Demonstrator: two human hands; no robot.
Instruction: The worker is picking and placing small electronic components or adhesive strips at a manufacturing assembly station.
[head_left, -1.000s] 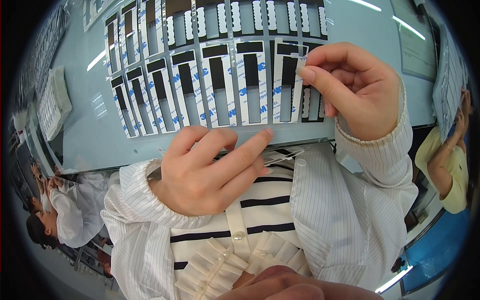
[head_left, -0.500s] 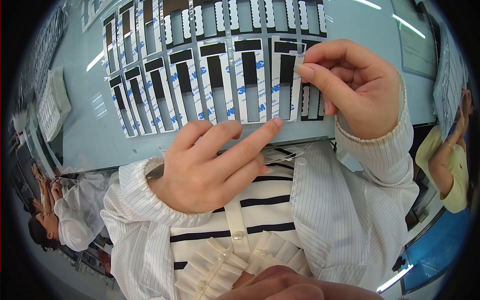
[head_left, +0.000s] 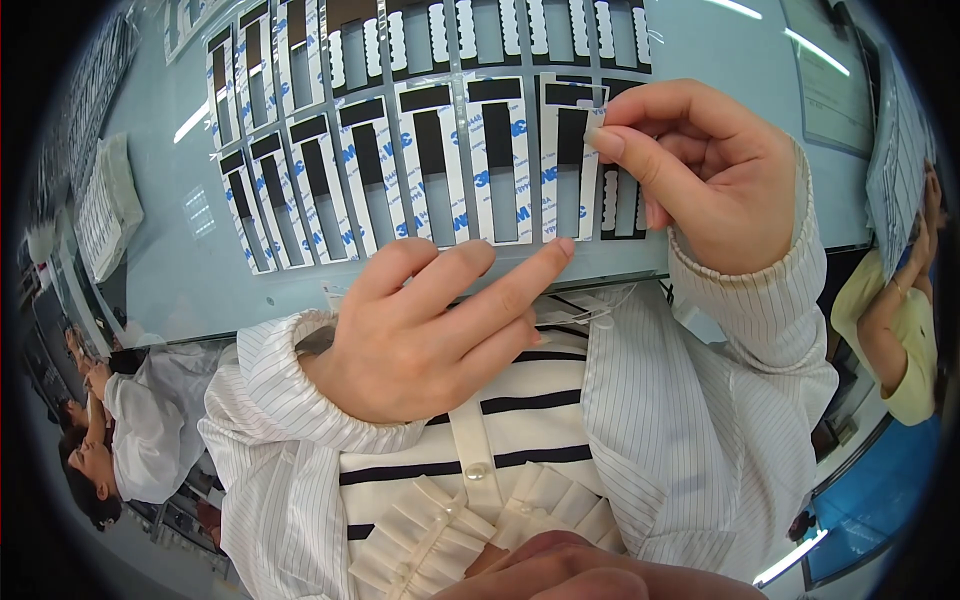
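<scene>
Across the glass table (head_left: 170, 290), room is opening to the right, narrowing along the front | nine printed white frames (head_left: 409, 170) are lying flat, seemingly done; wavy-stripped pieces (head_left: 490, 63) are apparently waiting | left hand (head_left: 420, 330) is hovering splayed, gripping nothing | right hand (head_left: 705, 170) is pinching the near row's right-end frame (head_left: 549, 180), seemingly mid-setting
</scene>
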